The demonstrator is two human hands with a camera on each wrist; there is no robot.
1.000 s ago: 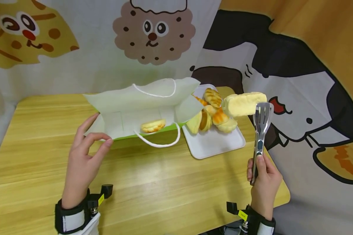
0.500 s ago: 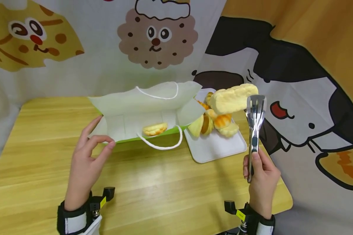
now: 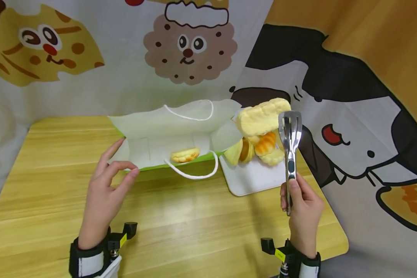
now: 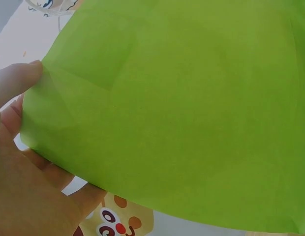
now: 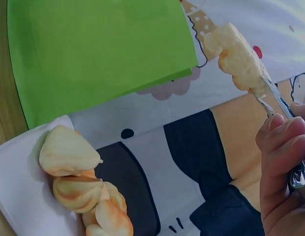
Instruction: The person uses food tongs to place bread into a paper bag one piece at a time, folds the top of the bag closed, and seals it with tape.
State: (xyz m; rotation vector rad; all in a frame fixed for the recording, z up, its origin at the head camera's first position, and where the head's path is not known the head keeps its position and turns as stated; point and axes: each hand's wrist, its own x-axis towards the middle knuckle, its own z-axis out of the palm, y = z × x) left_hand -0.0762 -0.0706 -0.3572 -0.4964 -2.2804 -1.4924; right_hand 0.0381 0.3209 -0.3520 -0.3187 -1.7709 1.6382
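My left hand (image 3: 104, 193) pinches the left edge of a paper bag (image 3: 139, 125), white inside and green outside, with white cord handles. In the left wrist view the thumb and fingers lie on either side of the green wall (image 4: 167, 108). A small golden bun (image 3: 185, 155) lies inside the bag. My right hand (image 3: 304, 212) grips metal food tongs (image 3: 291, 164). Their tips hold a pale bread loaf (image 3: 262, 117) in the air, above the back of the tray and right of the bag opening. In the right wrist view, the loaf (image 5: 238, 56) sits between the tong tips.
A white tray (image 3: 250, 183) stands right of the bag on the wooden table (image 3: 194, 224), bearing several bread pieces (image 3: 265, 143). A cartoon-print cloth (image 3: 118, 46) hangs behind the table and along its right side.
The tongs and loaf have moved left, from the tray's right side toward the bag. My left hand keeps its hold on the bag edge. The head view has shifted slightly.
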